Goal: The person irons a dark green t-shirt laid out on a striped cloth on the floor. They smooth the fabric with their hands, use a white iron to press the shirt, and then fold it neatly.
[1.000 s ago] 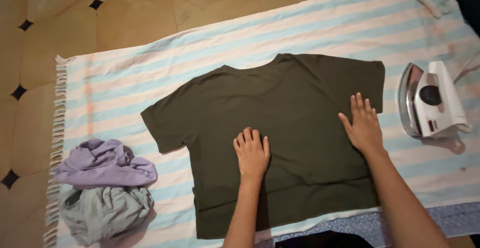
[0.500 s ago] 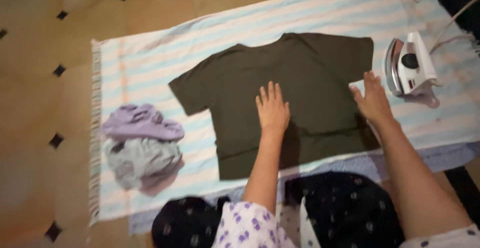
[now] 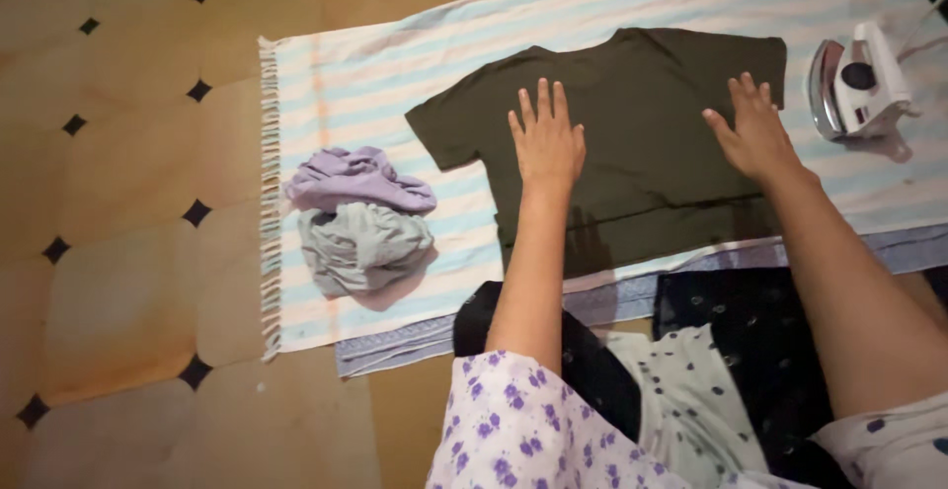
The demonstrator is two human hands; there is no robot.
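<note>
Starting at the 9 o'clock side, it's just tan floor tiles [image 3: 128, 153] with little black diamond insets at the corners. Next comes the fringed edge of a striped cloth [image 3: 326, 84], pale blue and white bands, spread flat on the floor and running off toward 3 o'clock. Sitting on it near that fringe, around 8 o'clock from the shirt, is a crumpled pile: a lilac garment [image 3: 357, 179] bunched on top of a grey garment [image 3: 363, 246], the two touching.

Middle of the cloth is the dark olive t-shirt [image 3: 632, 133], laid out flat, neck toward 12 o'clock and hem toward 6 o'clock, with a horizontal crease line low across it. The left hand [image 3: 546, 143] is pressed palm down on the shirt's left-centre, fingers straight and spread a bit, pointing to 12 o'clock, not gripping anything. The right hand [image 3: 755, 133] is also flat and open on the shirt near its right sleeve, fingers fanned toward 12, nothing pinched.

Just past the right hand at 3 o'clock, a white iron [image 3: 857, 89] stands on its heel on the cloth, soleplate facing the shirt, near but not touching it. Down at 6 o'clock there's the person's floral-print sleeve [image 3: 523, 430] and a dark dotted fabric [image 3: 731, 321] over their lap.
</note>
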